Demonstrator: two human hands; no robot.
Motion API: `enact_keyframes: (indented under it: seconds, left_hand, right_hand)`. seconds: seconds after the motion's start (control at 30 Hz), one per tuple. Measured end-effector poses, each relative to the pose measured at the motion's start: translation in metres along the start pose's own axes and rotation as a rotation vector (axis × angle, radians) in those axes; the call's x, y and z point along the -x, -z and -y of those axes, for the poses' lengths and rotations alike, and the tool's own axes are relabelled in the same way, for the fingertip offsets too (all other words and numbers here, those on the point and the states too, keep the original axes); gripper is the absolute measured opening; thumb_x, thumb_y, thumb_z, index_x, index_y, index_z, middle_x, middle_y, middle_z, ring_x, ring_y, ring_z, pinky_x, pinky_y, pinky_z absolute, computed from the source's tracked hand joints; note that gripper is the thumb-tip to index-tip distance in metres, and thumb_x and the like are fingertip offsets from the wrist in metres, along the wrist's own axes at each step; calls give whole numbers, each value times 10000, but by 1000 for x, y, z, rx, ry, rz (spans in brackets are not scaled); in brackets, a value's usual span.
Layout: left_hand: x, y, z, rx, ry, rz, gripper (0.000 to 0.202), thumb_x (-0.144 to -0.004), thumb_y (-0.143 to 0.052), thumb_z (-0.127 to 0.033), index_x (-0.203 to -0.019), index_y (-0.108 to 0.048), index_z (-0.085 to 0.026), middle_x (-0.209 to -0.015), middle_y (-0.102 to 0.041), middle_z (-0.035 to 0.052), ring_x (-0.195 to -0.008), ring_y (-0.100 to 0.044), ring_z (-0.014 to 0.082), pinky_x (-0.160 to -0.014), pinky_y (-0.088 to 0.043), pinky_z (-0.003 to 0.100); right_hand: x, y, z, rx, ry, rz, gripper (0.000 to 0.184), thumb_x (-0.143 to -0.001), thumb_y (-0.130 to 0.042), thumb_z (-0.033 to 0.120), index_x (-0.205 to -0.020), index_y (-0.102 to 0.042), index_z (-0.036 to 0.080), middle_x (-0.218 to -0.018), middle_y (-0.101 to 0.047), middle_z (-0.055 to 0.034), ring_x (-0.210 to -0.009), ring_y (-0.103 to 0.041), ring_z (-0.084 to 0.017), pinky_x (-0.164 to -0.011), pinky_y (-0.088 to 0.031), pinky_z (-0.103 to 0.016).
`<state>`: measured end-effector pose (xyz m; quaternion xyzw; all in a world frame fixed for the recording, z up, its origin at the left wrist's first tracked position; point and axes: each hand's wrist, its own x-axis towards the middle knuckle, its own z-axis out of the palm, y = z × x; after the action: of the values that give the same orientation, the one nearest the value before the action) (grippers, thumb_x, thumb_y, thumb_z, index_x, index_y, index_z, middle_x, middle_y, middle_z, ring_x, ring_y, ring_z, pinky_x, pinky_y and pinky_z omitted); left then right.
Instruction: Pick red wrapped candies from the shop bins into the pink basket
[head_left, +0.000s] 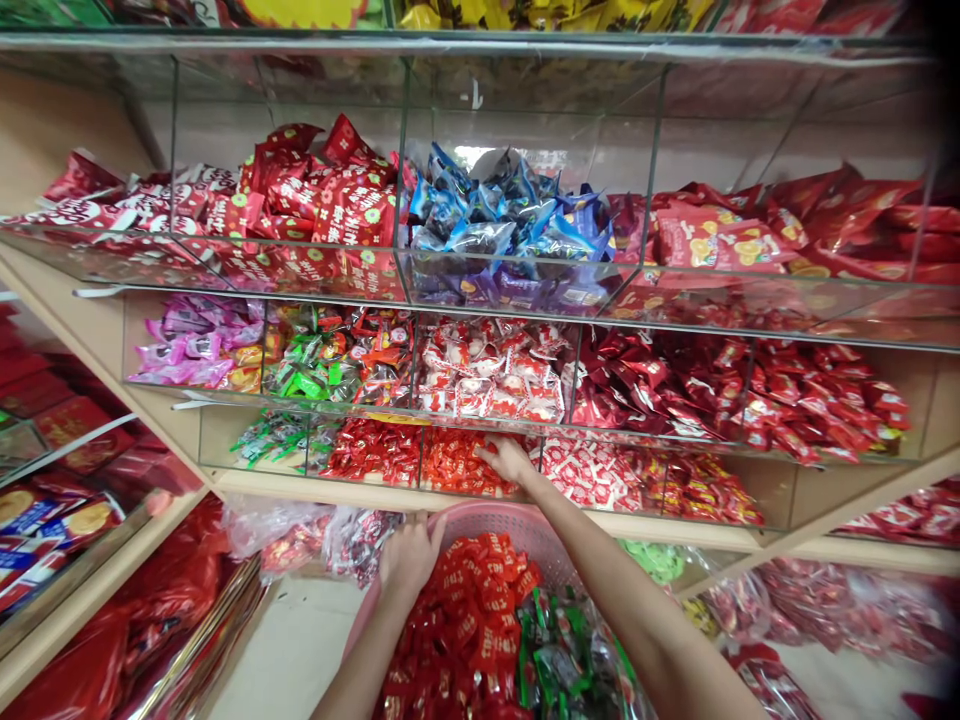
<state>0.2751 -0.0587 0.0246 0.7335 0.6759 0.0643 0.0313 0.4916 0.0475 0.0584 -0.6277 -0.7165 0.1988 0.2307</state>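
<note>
The pink plastic basket [559, 530] is below the shelves, with my left hand [409, 552] closed over its far-left rim. Inside the basket, red-wrapped candies [480, 600] lie on the left and middle, and green and dark wrapped candies [566, 650] on the right. My right hand [506, 460] reaches over the basket into the lowest shelf's compartment of orange-red candies [457, 460]. Its fingers are apart and touch the candies; the fingertips are partly hidden, and I see nothing held in them.
Clear dividers split the shelves. Beside the right hand are white-and-red candies [585, 470]; to the left, darker red candies [375, 448]. Above are white-red packets [487, 375] and blue packets [510, 215]. A clear front panel [510, 425] overhangs the lowest shelf. Plastic bags [300, 535] lie below.
</note>
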Motion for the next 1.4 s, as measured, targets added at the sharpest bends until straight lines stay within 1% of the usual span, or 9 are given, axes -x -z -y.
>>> enact_keyframes:
  seconds: [0.17,0.23,0.4,0.53,0.6,0.83,1.0,1.2,1.4]
  left_hand:
    - [0,1,-1,6,5,13,594,-876,-131,-531,-1044,-563,-159,-969,-653,132,-781,-640,225,-645,-454,308]
    - [0,2,-2,4,14,29,594,-876,-133,-529,-1063,-560,-160,-983,-650,137,-792,-639,226,-649,-453,310]
    - [0,4,-3,2,21,50,621,-875,-122,-530,-1090,-562,-148,-1012,-640,151,-813,-635,230,-667,-454,319]
    - [1,5,-3,8,15,36,619,-876,-126,-528,-1097,-563,-150,-1026,-639,148,-808,-637,226,-658,-453,315]
    - [1,5,-2,10,15,34,622,-875,-131,-532,-1108,-559,-145,-1022,-640,152,-806,-638,226,-661,-453,315]
    - [2,4,-2,8,8,17,609,-874,-144,-532,-1100,-559,-148,-1020,-640,151,-812,-639,232,-683,-452,322]
    - [1,4,-2,9,22,42,625,-872,-138,-539,-1098,-567,-144,-1027,-636,157,-817,-637,227,-695,-450,321]
    - [1,4,-2,13,10,38,625,-872,-138,-543,-1106,-559,-144,-1005,-646,145,-827,-636,227,-703,-449,313]
    - [3,6,-2,10,2,47,632,-870,-136,-549,-1142,-537,-143,-1030,-640,156,-829,-636,226,-705,-446,317]
  right_hand:
    - [1,6,17,-313,51,-242,363,-784,-507,466,-1014,-625,212,-1021,-657,-67,-990,-559,-229,-909,-368,-341]
    - [10,8,27,-468,74,-267,343,-771,-517,474,-943,-634,202,-928,-663,-40,-908,-571,-202,-875,-382,-318]
    - [62,3,47,-696,-26,-119,365,-728,-536,535,-675,-562,175,-633,-544,30,-627,-494,-111,-655,-393,-232]
    - [113,-15,44,-750,-196,117,371,-710,-551,556,-682,-523,187,-527,-438,62,-480,-367,-79,-498,-326,-206]
    - [130,-26,38,-735,-233,160,355,-699,-576,532,-667,-529,182,-533,-451,57,-482,-365,-76,-490,-311,-204]
    - [142,-56,18,-642,-288,165,302,-689,-589,456,-583,-545,176,-521,-498,37,-518,-429,-98,-511,-331,-219]
    - [145,-41,16,-680,-331,125,293,-644,-637,440,-578,-540,171,-565,-514,18,-559,-443,-109,-531,-364,-230]
    - [158,-6,24,-1041,-680,236,289,-647,-666,441,-800,-574,213,-672,-528,25,-559,-462,-88,-498,-420,-199]
    - [166,-9,23,-1187,-677,327,295,-700,-646,411,-915,-589,217,-817,-605,-17,-636,-550,-93,-548,-483,-202]
